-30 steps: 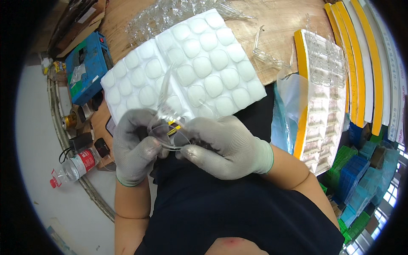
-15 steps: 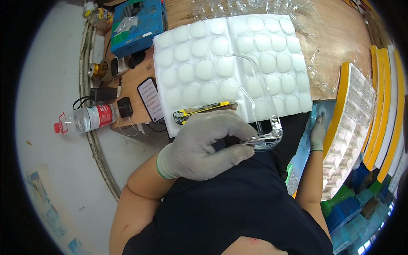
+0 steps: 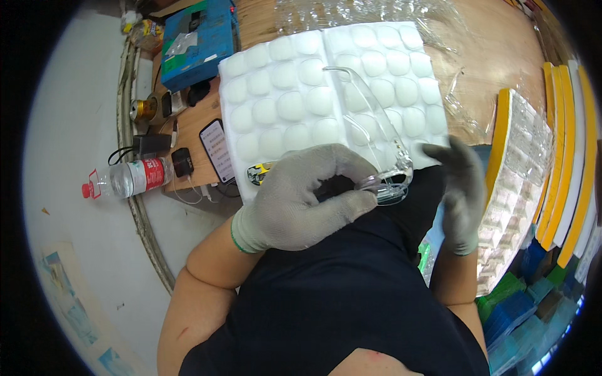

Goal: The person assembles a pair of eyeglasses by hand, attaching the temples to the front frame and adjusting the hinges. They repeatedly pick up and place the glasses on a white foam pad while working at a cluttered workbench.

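My left hand (image 3: 307, 197), in a pale knitted glove, is closed. Its thumb and forefinger pinch one end of a clear plastic pair of glasses (image 3: 401, 165). The temples stretch away from me over a white padded sheet (image 3: 290, 105) with rows of rounded bumps. Under the left hand's far edge pokes out a yellow and black utility knife (image 3: 257, 173), mostly hidden. My right hand (image 3: 463, 194), also gloved and slightly blurred, hovers to the right of the glasses with fingers apart. Nothing shows in it.
A wooden table (image 3: 501, 41) lies beneath the sheet, with clear plastic pieces (image 3: 370, 14) along its far side. On the left are a phone (image 3: 217, 150), a blue box (image 3: 199, 47) and a water bottle (image 3: 135, 177). Yellow-edged foam trays (image 3: 520, 169) stand at the right.
My right hand has come up from beside the foam trays toward the glasses. The left hand, still pinching the glasses, has shifted slightly farther away and now covers more of the knife.
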